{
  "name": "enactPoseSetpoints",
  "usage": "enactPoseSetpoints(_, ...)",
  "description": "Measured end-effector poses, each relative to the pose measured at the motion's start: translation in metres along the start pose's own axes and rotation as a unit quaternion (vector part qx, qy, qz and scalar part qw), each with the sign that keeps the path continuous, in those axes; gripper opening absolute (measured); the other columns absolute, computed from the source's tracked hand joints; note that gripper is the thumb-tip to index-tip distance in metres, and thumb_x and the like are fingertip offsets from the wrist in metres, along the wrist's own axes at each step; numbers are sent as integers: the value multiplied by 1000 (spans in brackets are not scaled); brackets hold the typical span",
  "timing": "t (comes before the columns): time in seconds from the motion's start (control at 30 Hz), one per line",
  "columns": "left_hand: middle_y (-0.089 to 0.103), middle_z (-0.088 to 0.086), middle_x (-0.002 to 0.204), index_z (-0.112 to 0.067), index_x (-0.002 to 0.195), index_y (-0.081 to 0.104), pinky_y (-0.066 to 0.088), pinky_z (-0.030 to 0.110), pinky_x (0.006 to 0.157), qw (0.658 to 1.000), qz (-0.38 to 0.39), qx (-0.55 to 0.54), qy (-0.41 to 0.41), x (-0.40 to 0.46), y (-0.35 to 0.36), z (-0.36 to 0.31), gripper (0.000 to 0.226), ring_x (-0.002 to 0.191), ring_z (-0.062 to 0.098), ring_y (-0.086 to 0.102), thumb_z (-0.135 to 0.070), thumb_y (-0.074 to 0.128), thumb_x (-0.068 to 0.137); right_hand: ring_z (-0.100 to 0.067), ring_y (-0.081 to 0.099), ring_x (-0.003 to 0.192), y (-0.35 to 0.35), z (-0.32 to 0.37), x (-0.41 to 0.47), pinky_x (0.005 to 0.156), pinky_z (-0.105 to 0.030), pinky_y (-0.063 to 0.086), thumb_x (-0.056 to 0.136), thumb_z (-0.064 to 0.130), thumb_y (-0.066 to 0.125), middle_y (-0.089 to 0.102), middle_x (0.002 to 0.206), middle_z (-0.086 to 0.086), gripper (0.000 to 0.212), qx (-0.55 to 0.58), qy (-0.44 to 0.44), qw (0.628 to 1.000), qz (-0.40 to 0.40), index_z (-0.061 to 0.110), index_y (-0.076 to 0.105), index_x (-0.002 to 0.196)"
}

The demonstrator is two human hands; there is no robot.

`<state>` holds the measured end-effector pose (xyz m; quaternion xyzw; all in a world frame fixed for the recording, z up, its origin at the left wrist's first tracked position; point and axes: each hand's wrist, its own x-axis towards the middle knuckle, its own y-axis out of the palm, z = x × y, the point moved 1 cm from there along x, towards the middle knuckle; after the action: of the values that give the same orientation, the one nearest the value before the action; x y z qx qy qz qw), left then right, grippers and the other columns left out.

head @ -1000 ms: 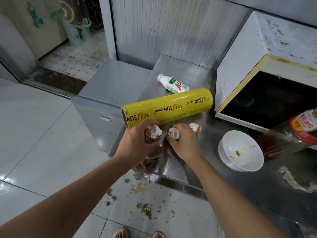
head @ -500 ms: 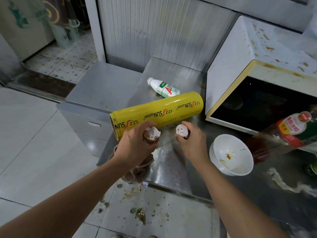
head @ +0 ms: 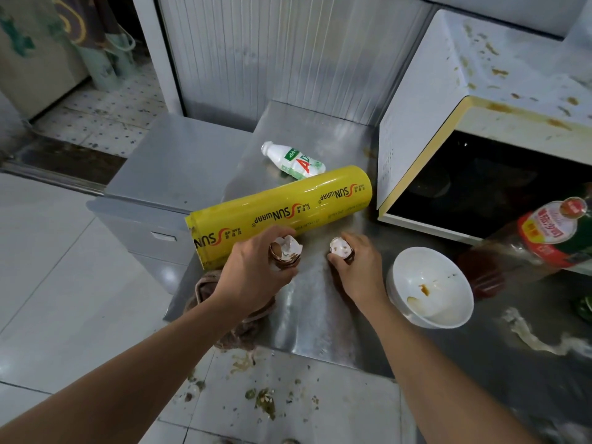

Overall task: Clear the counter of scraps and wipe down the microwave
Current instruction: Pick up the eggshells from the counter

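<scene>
We are holding eggshell scraps in both hands over the counter (head: 320, 315). Our left hand (head: 253, 277) is gripping a stack of eggshells (head: 285, 251), fingers curled round it, and our right hand (head: 358, 270) is pinching a single eggshell half (head: 340, 248) between thumb and fingers. The two lots are sitting side by side, near but apart, open ends up, so the coming move is turning on that gap: the right hand's shell lies just to the right of the left hand's stack, and nesting it would mean carrying it leftward. The left stack looks like two or three halves; we cannot count them surely. Beyond lie one yellow wrap roll (head: 282, 213), its long axis running left to right, one small white bottle (head: 293, 160), one white bowl (head: 448, 318), one sauce bottle (head: 528, 245), one brown cloth (head: 243, 328), and one stained microwave (head: 416, 123).
</scene>
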<state>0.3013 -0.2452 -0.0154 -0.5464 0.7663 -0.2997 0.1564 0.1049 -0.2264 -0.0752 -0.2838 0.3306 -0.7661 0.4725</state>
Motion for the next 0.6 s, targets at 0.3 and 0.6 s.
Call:
enactPoseSetpoints(0.3,64,-11,97,-24,113,62,49,17,80,1000,-1,-7,5,1,12,-6,51,88,5,60,-19,82,67,-25,59,104,3,-9,-8,93,-30,44,79,14,72,62,117,-11,45,42,-2,999,3,6,60,122)
enactPoseSetpoints(0.6,60,-14,95,-23,114,62,47,16,78,1000,2,-9,4,-1,16,-10,52,87,5,59,-19,82,67,-23,58,105,1,-12,-12,93,-29,44,75,15,76,60,118,-9,51,51,-3,998,21,8,58,122)
